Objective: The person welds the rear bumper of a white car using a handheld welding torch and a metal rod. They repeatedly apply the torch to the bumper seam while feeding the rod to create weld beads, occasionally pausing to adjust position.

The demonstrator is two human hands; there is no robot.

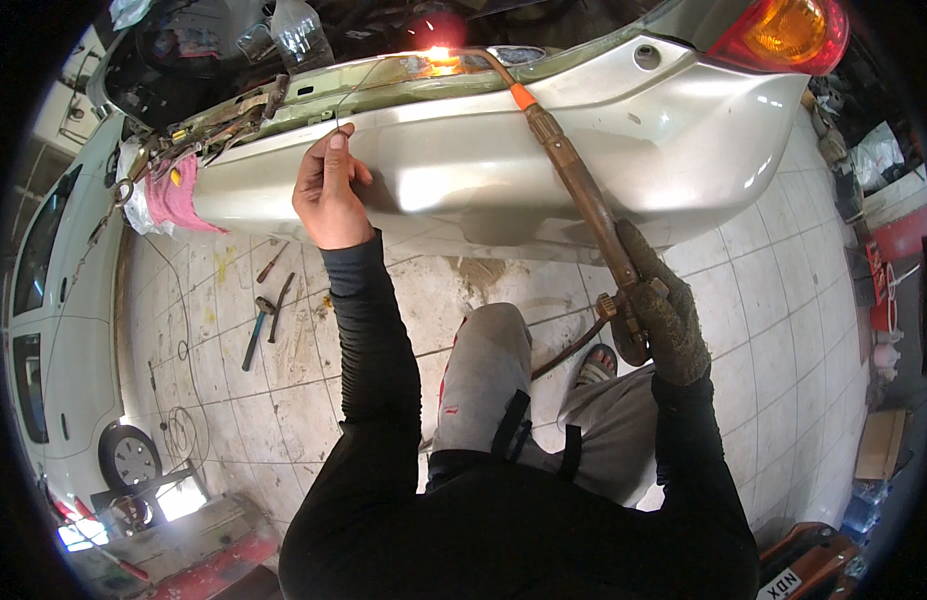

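Note:
My gloved right hand (669, 310) is wrapped round the handle of a gas welding torch (574, 175), a long brown tube with an orange collar and a bent copper tip. At the tip a bright flame (441, 60) glows against the car's rear body panel (404, 75), just above the silver bumper (444, 165). My bare left hand (332, 190) pinches a thin filler rod (342, 100) between thumb and fingers. The rod rises from the hand and bends right toward the flame. A hose (574, 345) hangs from the torch's valve end.
Tools lie along the panel's left end beside a pink cloth (174, 195). A hammer (255, 335) and other hand tools rest on the tiled floor (274, 410). A white car (69, 330) stands left. The red-orange tail light (784, 35) is at upper right; a cardboard box (882, 445) sits right.

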